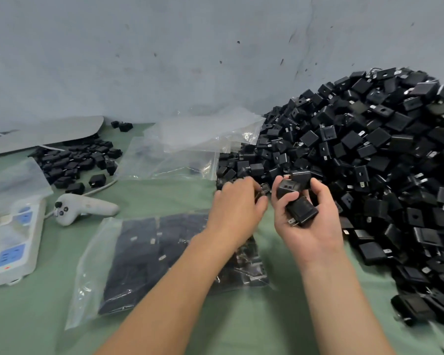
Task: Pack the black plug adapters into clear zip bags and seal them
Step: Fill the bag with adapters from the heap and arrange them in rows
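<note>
- The step in hand looks like gathering: the right hand (308, 219) is palm-up, fingers curled round a small clutch of black plug adapters (301, 210), at least three of them, held just above the green table top (241, 316).
- The left hand (237, 201) is knuckles-up just beside it, fingertips bent and apparently pinching one more adapter (263, 191) at the near edge of the big heap (369, 162); the grip itself is partly hidden.
- The heap fills the right side of the table and rises against the wall, so most of the job seems left to do.
- One filled zip bag (149, 257) lies flat under the left forearm, towards the near edge. Whether its strip is pressed closed I cannot tell.
- The next move probably calls for an empty bag. The clear bags (190, 147) lie in a loose stack at the back of the table, touching the heap's left edge, so a hand must be freed to open one.
- A smaller pile of adapters (75, 160) sits at the far left, partly under a grey sheet (44, 134).
- A white power strip (13, 239) and a white handheld controller (85, 207) lie by the left edge, well apart from the hands.
- The slippery film and the loose heap could let adapters slide or spill.
</note>
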A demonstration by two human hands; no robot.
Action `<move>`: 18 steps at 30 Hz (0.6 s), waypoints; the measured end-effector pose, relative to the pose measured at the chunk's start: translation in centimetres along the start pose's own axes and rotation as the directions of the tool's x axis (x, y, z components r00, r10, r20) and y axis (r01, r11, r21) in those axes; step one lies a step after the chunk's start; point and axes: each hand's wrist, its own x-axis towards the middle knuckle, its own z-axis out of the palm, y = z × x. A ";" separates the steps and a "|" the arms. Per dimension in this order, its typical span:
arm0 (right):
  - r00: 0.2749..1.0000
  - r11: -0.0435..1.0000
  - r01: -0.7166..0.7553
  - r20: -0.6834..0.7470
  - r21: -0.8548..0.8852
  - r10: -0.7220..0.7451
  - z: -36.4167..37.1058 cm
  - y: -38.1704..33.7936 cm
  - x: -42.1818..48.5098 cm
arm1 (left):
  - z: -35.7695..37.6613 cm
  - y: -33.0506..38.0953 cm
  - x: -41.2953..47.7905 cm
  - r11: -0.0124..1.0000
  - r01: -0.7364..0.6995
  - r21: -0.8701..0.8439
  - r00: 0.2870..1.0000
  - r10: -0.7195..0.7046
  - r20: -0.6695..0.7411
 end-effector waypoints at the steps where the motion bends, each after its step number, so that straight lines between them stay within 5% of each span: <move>1: 1.000 0.999 -0.004 0.000 -0.049 0.004 0.2 0.4 0.0 | -1.7 -1.1 -1.1 0.985 0.035 -0.167 0.994 -0.051 -0.096; 3: 0.999 0.995 -0.031 0.015 -0.095 0.033 0.5 1.5 -0.1 | -5.6 -4.7 -3.9 0.924 0.085 -0.373 0.940 -0.198 -0.276; 6: 0.994 0.988 -0.104 0.031 -0.113 0.108 0.9 3.9 -0.4 | -10.6 -12.4 -8.7 0.784 0.198 -0.588 0.724 -0.522 -0.452; 9: 0.985 0.972 -0.169 0.014 -0.162 0.173 1.1 6.3 -0.3 | -12.2 -18.2 -12.9 0.454 0.297 -0.840 0.566 -0.792 -0.228; 11: 0.982 0.960 -0.182 0.006 -0.214 0.188 1.3 7.5 0.0 | -11.6 -19.9 -14.7 0.410 0.389 -0.825 0.566 -0.813 -0.138; 14: 0.981 0.948 -0.191 -0.008 -0.255 0.195 1.2 8.8 0.1 | -10.8 -20.4 -15.9 0.596 0.509 -0.621 0.682 -0.719 -0.132; 18: 0.983 0.941 -0.179 -0.013 -0.285 0.183 1.2 9.8 0.4 | -10.5 -20.4 -15.2 0.722 0.454 -0.521 0.811 -0.578 -0.094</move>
